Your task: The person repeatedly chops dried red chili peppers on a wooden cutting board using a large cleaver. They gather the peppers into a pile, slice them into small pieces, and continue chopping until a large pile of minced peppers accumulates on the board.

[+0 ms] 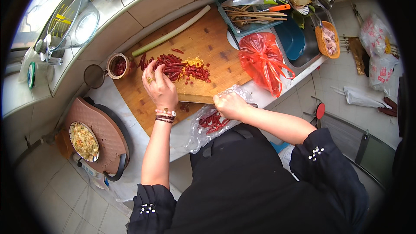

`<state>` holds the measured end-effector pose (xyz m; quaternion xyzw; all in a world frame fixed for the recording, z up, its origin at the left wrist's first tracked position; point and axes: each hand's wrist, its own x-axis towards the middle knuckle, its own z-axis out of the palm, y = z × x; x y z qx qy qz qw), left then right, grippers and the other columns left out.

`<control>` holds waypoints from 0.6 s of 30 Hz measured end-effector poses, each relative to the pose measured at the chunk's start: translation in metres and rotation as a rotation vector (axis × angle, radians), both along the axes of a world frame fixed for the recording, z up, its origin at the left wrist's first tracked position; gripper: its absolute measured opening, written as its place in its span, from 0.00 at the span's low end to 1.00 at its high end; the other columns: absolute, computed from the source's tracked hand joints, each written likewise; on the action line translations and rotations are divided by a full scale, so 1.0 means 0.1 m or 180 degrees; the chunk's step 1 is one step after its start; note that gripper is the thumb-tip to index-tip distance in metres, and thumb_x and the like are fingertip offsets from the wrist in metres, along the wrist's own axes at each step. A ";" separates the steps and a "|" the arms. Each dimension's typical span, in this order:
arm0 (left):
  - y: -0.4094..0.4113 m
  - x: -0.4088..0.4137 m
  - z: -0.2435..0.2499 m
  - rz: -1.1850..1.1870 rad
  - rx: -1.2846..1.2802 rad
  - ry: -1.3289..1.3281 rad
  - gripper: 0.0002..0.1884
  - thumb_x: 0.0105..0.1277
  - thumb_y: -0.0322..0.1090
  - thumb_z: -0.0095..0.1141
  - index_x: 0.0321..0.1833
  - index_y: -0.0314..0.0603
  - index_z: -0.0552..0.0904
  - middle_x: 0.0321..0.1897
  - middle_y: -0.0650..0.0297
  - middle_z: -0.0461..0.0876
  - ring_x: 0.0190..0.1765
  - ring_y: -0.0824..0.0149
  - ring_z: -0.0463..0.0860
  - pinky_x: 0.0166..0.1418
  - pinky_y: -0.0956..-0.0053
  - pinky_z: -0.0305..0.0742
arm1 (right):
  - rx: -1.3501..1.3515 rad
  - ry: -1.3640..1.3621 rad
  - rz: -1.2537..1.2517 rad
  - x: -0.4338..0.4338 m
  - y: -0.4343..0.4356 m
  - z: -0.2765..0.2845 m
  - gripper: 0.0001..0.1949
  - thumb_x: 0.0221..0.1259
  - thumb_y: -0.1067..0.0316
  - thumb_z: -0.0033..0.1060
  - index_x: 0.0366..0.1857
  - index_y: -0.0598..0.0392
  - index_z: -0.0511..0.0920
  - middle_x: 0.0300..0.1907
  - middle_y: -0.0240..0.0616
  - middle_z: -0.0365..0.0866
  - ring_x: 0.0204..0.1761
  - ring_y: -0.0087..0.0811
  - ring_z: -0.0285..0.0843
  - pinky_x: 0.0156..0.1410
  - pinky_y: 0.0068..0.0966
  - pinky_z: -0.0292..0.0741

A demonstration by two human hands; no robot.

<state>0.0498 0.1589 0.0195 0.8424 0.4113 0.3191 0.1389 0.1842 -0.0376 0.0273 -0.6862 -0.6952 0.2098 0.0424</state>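
On the wooden cutting board (221,61) lies a pile of dried red chilies (168,64), with cut pieces (199,73) and yellow crumbs (194,61) at its right end. My left hand (160,86), fingers apart, is at the near left side of the pile; its fingertips touch or hover over the chilies, which I cannot tell. My right hand (231,105) is closed around a knife's handle at the board's near edge. The knife's broad blade (196,98) points left towards my left hand. Below it, a clear plastic bag (198,136) holds more dried chilies (214,123).
A green onion stalk (172,34) lies along the board's back. To the left stand a jar of chilies (119,66), a strainer (94,76) and a plate of fried rice (84,141). To the right are a red bag (261,60), a chopstick tray (240,31) and the sink (312,45).
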 end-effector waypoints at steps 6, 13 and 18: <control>0.04 -0.10 -0.05 0.0278 -0.0123 -0.0777 0.09 0.72 0.27 0.48 0.50 0.32 0.77 0.51 0.49 0.78 0.57 0.50 0.74 0.61 0.61 0.69 | 0.0206 -0.0078 -0.0158 0.08 -0.03 -0.08 0.07 0.51 0.69 0.59 0.31 0.59 0.74 0.19 0.45 0.81 0.25 0.46 0.84 0.31 0.41 0.78; -0.82 -0.76 -0.27 -0.0139 -0.1705 0.0476 0.25 0.55 0.40 0.72 0.52 0.37 0.77 0.39 0.55 0.80 0.34 0.56 0.82 0.40 0.63 0.77 | 0.0787 0.0124 -0.1212 0.23 -0.30 0.14 0.10 0.64 0.62 0.57 0.29 0.56 0.73 0.17 0.48 0.78 0.22 0.49 0.81 0.27 0.44 0.76; -1.00 -0.73 -0.63 -0.0299 -0.1629 0.0411 0.19 0.60 0.33 0.66 0.52 0.36 0.77 0.38 0.52 0.79 0.35 0.52 0.83 0.40 0.59 0.78 | 0.0694 0.0243 -0.1644 0.30 -0.42 0.24 0.12 0.67 0.60 0.56 0.30 0.57 0.73 0.16 0.51 0.77 0.22 0.53 0.79 0.27 0.46 0.74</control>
